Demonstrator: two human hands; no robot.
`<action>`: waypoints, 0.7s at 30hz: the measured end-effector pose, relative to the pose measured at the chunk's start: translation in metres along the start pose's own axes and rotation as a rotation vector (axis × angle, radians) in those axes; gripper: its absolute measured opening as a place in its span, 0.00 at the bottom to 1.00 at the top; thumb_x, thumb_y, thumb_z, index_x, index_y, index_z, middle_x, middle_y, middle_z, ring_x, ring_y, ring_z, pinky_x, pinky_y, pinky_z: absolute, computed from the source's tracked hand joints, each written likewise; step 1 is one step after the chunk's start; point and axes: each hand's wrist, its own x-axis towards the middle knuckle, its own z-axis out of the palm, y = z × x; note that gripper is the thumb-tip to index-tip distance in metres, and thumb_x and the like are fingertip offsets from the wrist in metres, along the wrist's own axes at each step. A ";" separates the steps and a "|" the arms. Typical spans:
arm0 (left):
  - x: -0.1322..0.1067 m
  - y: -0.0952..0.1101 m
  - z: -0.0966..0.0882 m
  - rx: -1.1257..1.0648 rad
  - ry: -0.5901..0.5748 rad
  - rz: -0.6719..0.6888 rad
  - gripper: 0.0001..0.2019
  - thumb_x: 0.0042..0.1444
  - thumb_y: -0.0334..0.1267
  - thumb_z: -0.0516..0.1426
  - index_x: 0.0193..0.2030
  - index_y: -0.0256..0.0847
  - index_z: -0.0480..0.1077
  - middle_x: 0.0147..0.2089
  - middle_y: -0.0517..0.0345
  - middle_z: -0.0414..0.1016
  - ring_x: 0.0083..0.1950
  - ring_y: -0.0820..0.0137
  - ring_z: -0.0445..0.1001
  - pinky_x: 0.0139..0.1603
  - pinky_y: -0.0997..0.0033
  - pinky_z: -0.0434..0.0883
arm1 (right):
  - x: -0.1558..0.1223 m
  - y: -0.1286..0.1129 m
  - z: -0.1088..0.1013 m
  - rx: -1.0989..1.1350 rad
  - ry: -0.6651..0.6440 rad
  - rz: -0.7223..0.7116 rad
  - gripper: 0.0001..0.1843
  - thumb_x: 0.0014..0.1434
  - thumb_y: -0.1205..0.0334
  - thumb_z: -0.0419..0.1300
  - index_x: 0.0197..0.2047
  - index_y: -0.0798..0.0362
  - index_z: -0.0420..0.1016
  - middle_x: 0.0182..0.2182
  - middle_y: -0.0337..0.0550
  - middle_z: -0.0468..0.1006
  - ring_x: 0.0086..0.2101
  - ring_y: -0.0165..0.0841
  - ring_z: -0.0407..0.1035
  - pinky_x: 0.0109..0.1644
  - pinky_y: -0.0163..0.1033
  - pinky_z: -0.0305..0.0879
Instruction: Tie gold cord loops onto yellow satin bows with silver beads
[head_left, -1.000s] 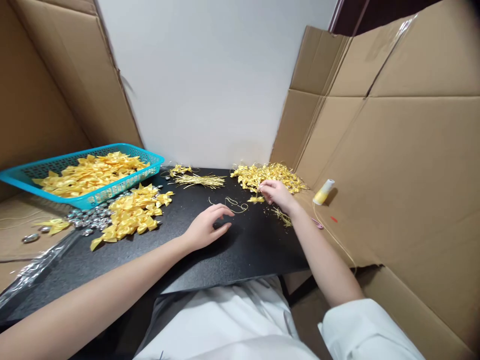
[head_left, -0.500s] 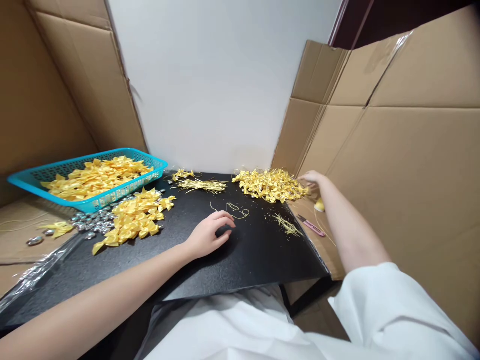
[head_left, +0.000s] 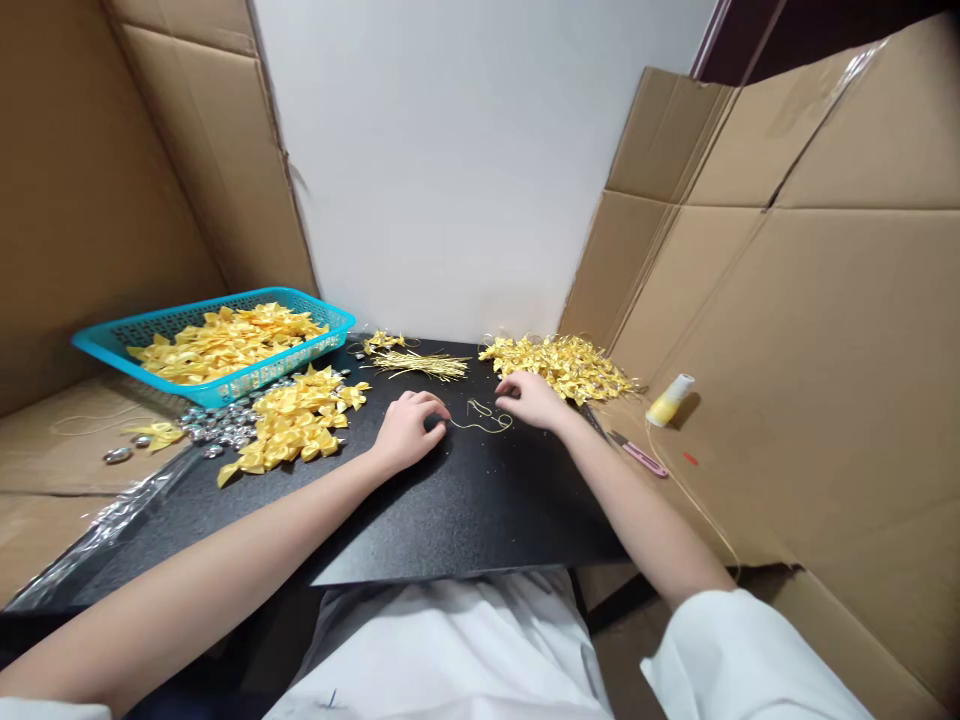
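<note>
A thin gold cord lies in a loose loop on the black tabletop between my hands. Left of it, my left hand rests with fingers loosely curled and the thumb apart. The cord's left end reaches its fingertips; whether they touch it I cannot tell. My right hand hovers close to the loop's right side, fingers bent and parted, nothing visible in them. Just behind it is a heap of small yellow bows with gold ties. A bundle of gold cord lengths lies beyond my left hand.
A blue basket of yellow ribbon pieces stands at the left. Before it lie silver beads and a pile of yellow bows. On the right cardboard are a pink cutter and a thread spool. Cardboard walls flank the table.
My right hand has come back left from the far right edge of the bow heap to the cord. My left hand stays near the cord. The view has shifted right, uncovering the spool.
</note>
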 end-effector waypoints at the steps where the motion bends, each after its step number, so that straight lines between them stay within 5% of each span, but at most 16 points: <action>1: 0.000 -0.001 0.002 0.002 -0.020 0.001 0.09 0.52 0.35 0.55 0.36 0.42 0.76 0.46 0.53 0.78 0.47 0.59 0.69 0.49 0.57 0.65 | -0.003 -0.008 0.012 -0.020 -0.042 -0.032 0.08 0.52 0.61 0.67 0.38 0.50 0.80 0.40 0.42 0.79 0.42 0.34 0.71 0.47 0.37 0.65; 4: -0.002 0.001 0.005 -0.004 -0.067 0.013 0.10 0.52 0.35 0.55 0.38 0.42 0.77 0.49 0.52 0.77 0.49 0.57 0.69 0.51 0.54 0.65 | -0.011 -0.013 0.029 -0.101 -0.088 -0.038 0.07 0.52 0.58 0.68 0.34 0.52 0.80 0.39 0.45 0.78 0.44 0.39 0.69 0.47 0.42 0.63; 9: -0.003 0.007 0.005 0.022 -0.161 0.048 0.15 0.55 0.38 0.55 0.48 0.43 0.76 0.58 0.49 0.73 0.58 0.54 0.66 0.57 0.49 0.62 | -0.013 -0.003 0.030 -0.210 -0.084 0.030 0.06 0.58 0.60 0.63 0.32 0.52 0.79 0.40 0.46 0.77 0.48 0.42 0.66 0.49 0.46 0.61; 15: -0.008 0.012 0.006 0.086 -0.459 0.079 0.29 0.62 0.51 0.49 0.67 0.43 0.59 0.72 0.43 0.51 0.72 0.51 0.50 0.67 0.37 0.45 | -0.016 -0.014 0.037 -0.316 -0.087 0.024 0.07 0.62 0.65 0.58 0.35 0.53 0.79 0.43 0.51 0.76 0.50 0.45 0.64 0.50 0.49 0.59; 21: -0.021 0.025 0.001 0.157 -0.578 0.025 0.35 0.63 0.55 0.46 0.72 0.40 0.48 0.74 0.40 0.39 0.74 0.49 0.38 0.68 0.36 0.41 | -0.016 -0.004 0.040 -0.330 -0.071 0.043 0.09 0.64 0.65 0.56 0.39 0.54 0.78 0.44 0.53 0.76 0.51 0.45 0.63 0.51 0.49 0.58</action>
